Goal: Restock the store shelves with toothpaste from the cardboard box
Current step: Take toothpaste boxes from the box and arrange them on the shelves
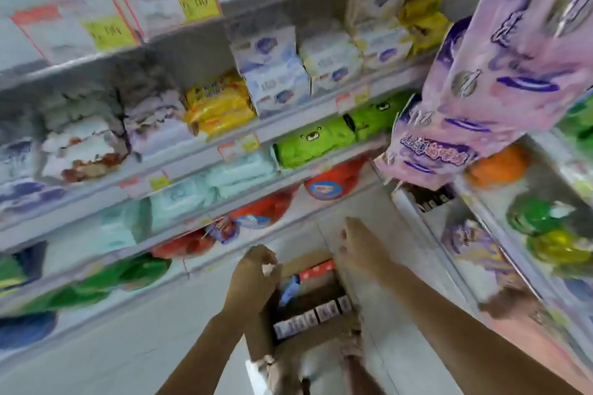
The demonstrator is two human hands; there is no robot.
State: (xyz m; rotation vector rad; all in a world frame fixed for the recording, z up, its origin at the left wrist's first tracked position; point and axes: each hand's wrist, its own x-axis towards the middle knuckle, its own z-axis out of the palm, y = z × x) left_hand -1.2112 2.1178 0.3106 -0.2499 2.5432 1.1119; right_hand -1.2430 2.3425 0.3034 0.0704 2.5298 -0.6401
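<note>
An open cardboard box point(266, 314) stands on the floor below me. A row of white toothpaste packs point(311, 319) lines its near side, a red pack point(317, 271) lies at its far end, and a blue item point(288, 290) is by the left wall. My left hand point(255, 272) is curled over the top of the box's left wall, with a small white scrap at its fingers. My right hand point(356, 247) hovers at the box's far right corner with its fingers loosely bent and nothing visibly in it. The frame is blurred.
Shelves point(224, 151) of packaged goods rise on the left. A second shelving unit point(481, 221) stands on the right, and pink hanging packs point(481, 90) jut out above it. Pale floor point(144, 346) spreads around the box. Feet show at the bottom edge.
</note>
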